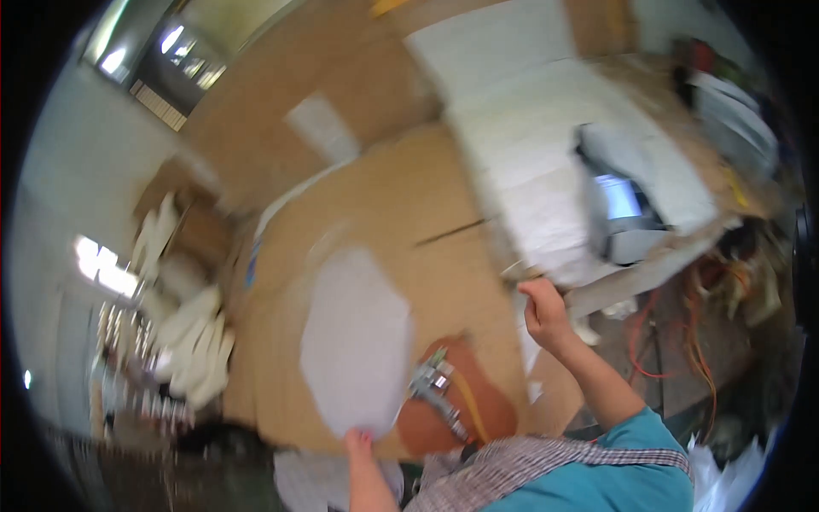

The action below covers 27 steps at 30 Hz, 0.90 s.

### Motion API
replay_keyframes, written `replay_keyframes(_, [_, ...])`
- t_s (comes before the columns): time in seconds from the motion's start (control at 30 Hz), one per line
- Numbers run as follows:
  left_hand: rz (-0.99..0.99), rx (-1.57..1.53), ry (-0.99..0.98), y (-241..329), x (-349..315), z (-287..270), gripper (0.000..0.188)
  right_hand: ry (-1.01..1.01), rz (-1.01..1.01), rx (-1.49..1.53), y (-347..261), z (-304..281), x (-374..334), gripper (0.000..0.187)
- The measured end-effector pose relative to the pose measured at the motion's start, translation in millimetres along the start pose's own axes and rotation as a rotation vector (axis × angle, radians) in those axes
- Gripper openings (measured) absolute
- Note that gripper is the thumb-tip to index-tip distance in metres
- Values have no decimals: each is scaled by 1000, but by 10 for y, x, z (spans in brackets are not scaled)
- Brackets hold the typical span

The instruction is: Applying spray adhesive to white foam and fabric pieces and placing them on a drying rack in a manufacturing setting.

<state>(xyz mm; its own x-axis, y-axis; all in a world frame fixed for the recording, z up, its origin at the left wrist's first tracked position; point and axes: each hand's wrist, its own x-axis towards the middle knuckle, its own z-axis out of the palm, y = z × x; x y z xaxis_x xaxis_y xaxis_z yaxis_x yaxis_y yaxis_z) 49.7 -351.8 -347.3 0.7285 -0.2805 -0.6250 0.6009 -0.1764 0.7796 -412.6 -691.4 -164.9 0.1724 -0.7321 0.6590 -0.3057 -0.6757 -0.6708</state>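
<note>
The white sheet [354, 341] reaches away from the left grip [358, 437] across the brown worktop [418, 192]; whether that grip pinches its edge, I can't tell. The right grip [544, 311], curled, any hold hidden, is near the worktop's right edge; beyond it, a lit screen [618, 197] blurs unreadably.

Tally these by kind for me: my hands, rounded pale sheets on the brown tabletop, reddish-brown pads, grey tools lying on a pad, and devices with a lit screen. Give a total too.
Hands: 2 (left hand, right hand)
Rounded pale sheet: 1
Reddish-brown pad: 1
Grey tool: 1
Device with lit screen: 1
Total: 6
</note>
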Motion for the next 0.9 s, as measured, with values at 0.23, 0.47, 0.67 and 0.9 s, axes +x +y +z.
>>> replay_keyframes(0.23, [450,1025,520,88,-232,832,47,-610,195,28,-430,1056,-1443,49])
replay_keyframes(0.47, [675,1453,180,158,-821,1214,59,-730,-26,-225,-1010,1309,-1282,66])
replay_keyframes(0.67, [651,1392,113,290,-733,1083,58,-794,59,-418,-1125,1547,-1437,70])
replay_keyframes(0.9, [597,418,197,284,-34,22,36,-570,722,287,-1285,1125,-1019,67])
